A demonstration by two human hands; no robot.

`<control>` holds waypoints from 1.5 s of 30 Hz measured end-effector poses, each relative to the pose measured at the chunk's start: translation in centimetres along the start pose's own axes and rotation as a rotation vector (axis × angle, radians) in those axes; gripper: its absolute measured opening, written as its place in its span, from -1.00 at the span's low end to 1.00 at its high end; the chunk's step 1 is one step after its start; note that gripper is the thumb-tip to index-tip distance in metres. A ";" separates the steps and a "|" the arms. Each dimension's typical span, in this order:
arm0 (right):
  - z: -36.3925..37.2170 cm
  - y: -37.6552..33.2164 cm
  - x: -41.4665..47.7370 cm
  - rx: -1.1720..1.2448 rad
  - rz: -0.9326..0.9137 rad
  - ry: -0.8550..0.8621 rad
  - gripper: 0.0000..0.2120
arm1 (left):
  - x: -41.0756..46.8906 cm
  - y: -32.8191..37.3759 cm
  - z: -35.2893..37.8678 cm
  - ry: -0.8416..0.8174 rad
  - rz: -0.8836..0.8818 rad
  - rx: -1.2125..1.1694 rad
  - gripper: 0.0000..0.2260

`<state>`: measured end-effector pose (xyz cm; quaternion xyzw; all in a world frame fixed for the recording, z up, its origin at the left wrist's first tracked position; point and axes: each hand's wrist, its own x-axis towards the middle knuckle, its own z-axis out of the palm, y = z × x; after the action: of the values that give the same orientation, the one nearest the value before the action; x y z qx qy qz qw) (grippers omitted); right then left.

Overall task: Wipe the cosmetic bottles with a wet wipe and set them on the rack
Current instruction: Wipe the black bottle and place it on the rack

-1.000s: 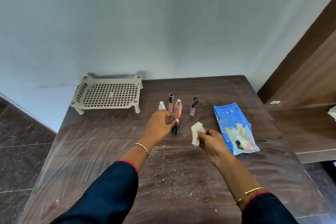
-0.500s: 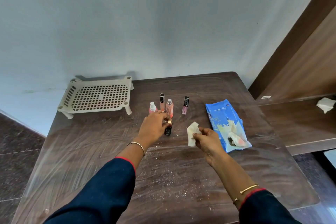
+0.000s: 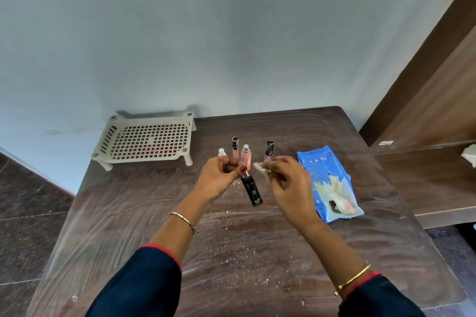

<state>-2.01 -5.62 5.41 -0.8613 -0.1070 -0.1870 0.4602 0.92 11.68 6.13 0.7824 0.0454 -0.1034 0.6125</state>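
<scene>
Head camera looks down on a dark wooden table (image 3: 231,252) set against a pale blue wall (image 3: 206,33). The left hand (image 3: 219,177) pinches a small black bottle (image 3: 252,189) by its silver neck. The bottle hangs tilted over the table, with its base pointing down and toward the person. The right hand (image 3: 288,183) has its fingers curled around a crumpled white wet wipe (image 3: 261,168), held just right of the bottle's top. Whether the wipe touches the bottle cannot be told.

Right behind the hands four more bottles stand upright in a loose row:
- a small white-capped bottle (image 3: 221,152), its lower part hidden by the left hand
- a peach tube with a black cap (image 3: 235,148)
- a pink bottle (image 3: 246,153) with a pale cap
- a purple tube with a black cap (image 3: 268,152), its foot hidden by the wipe

The cream plastic rack (image 3: 146,140), a grid top on short legs, sits at the far left corner of the table, apart from the row and to its left. No bottle stands on it.

A blue wipe pack (image 3: 327,183) lies flat near the right hand, with a tissue sticking out of its torn near end. White specks (image 3: 231,257) are scattered on the table between the forearms. Brown wooden furniture (image 3: 425,136) stands to the right, and a white crumpled scrap (image 3: 470,154) lies on its ledge.
</scene>
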 end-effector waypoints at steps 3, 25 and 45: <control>0.5 -0.7 0.2 -0.243 -0.282 -0.136 -0.83 | -0.4 0.7 -0.2 -0.011 0.004 -0.041 -0.97; 0.2 -2.7 -2.3 -0.314 -0.364 -0.212 -0.79 | -2.4 1.3 -0.8 -0.069 -0.020 -0.130 -0.97; 3.2 -5.7 -5.5 -0.200 -0.281 -0.129 -0.79 | -4.3 -0.7 -5.7 -0.019 -0.023 -0.202 -0.94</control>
<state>-8.29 0.10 5.74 -0.8897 -0.2362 -0.2034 0.3336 -2.78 17.63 7.65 0.7151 0.0587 -0.1131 0.6873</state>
